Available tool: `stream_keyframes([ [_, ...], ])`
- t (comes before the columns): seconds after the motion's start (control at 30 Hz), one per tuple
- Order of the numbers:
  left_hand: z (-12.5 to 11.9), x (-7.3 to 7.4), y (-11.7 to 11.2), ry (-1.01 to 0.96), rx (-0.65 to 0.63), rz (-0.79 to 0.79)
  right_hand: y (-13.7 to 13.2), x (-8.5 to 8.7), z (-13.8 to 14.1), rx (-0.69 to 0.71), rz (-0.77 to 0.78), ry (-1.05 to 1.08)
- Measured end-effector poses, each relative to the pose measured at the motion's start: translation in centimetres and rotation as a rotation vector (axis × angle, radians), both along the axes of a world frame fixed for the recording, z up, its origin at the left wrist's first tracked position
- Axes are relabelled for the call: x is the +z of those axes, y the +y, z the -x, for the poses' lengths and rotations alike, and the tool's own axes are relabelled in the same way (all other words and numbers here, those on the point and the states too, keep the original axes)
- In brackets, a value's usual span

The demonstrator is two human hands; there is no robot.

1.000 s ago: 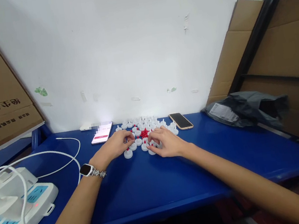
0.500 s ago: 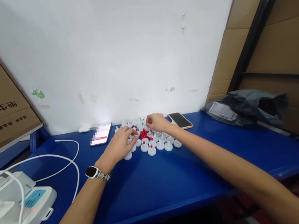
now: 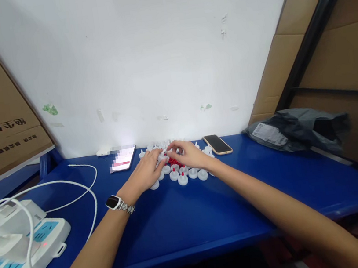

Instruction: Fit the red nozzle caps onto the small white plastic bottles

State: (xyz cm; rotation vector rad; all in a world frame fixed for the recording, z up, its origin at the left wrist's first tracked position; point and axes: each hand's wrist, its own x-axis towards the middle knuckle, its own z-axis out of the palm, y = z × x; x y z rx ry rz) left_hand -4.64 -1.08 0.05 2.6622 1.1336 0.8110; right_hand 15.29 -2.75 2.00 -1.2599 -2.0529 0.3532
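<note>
White round nozzle caps [image 3: 182, 179] with pointed spouts stand in a group by the wall, several with small red tips on their spouts. A pile of loose red tips [image 3: 177, 162] lies among them, partly covered by my right hand. My left hand [image 3: 147, 169], with a watch on its wrist, is over the left side of the group, its fingers curled around a white nozzle cap at the fingertips. My right hand [image 3: 186, 154] reaches across to meet it, thumb and fingers pinched at the small red tip on that cap. The fingers hide part of this contact.
A lit phone [image 3: 125, 158] lies on the left and a dark-screened phone [image 3: 218, 144] on the right. A grey plastic bag [image 3: 298, 130] is farther right. A white power strip [image 3: 44, 246] with a looping cable [image 3: 92, 199] occupies the left of the blue table [image 3: 184, 222].
My right hand has moved left from the white caps to my left hand's fingertips. My left hand has stayed nearly in place. The whole view has shifted slightly.
</note>
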Motion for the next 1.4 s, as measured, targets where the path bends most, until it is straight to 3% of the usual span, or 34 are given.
stream_keyframes([
  [0.1,0.3,0.1,0.1,-0.024,0.022,-0.003,0.1,-0.4,-0.6,0.0,-0.022,-0.322],
  [0.17,0.4,0.1,0.1,-0.027,0.021,-0.006,0.0,-0.4,-1.1,-0.001,0.003,-0.422],
  [0.4,0.0,-0.3,0.2,0.004,0.0,-0.001,0.6,0.6,-1.0,-0.043,0.079,-0.432],
  [0.63,0.3,-0.6,0.6,0.02,0.003,0.0,2.1,0.1,1.5,-0.084,0.066,-0.599],
  [0.83,0.3,-0.3,0.5,0.028,0.003,-0.002,2.7,-0.1,1.9,-0.098,0.112,-0.628],
  [0.93,0.2,0.0,0.1,0.036,-0.001,0.002,2.9,-0.2,1.5,-0.121,0.11,-0.363],
  [1.07,0.0,0.4,-0.5,0.04,-0.005,-0.008,2.1,-0.8,1.2,-0.093,0.175,0.406],
  [1.13,-0.2,0.6,-0.9,0.034,-0.022,-0.006,1.4,-1.1,1.3,-0.019,0.212,0.645],
  [1.27,-0.5,0.9,-1.5,0.028,-0.016,0.022,0.3,-1.4,1.6,0.053,0.264,0.787],
  [1.4,-0.6,1.0,-1.7,0.047,-0.018,0.035,-0.1,-1.4,1.6,0.008,0.212,0.859],
])
